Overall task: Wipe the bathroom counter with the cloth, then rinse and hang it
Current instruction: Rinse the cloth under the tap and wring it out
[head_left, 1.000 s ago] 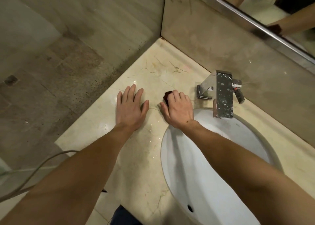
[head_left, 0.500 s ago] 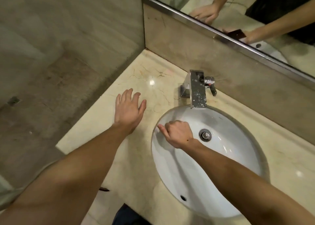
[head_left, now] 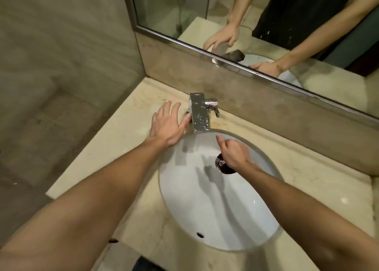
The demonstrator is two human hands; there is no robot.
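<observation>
My right hand (head_left: 233, 152) is over the middle of the white oval sink (head_left: 205, 219), closed around a small dark cloth (head_left: 226, 169) that sticks out below the palm, just above the drain. My left hand (head_left: 167, 125) is open with fingers spread, raised beside the left side of the chrome tap (head_left: 199, 112), its fingertips close to the tap body. The beige marble counter (head_left: 114, 147) runs around the sink. No water is visible from the tap.
The tap's lever handle (head_left: 214, 106) points right, behind the spout. A mirror (head_left: 266, 24) with a metal frame runs along the back wall and reflects both hands. A tiled wall closes the left corner. The counter's front edge lies near my body.
My right hand has carried the cloth from the counter left of the tap into the sink, over the drain. My left hand has lifted off the counter and moved right, up to the tap.
</observation>
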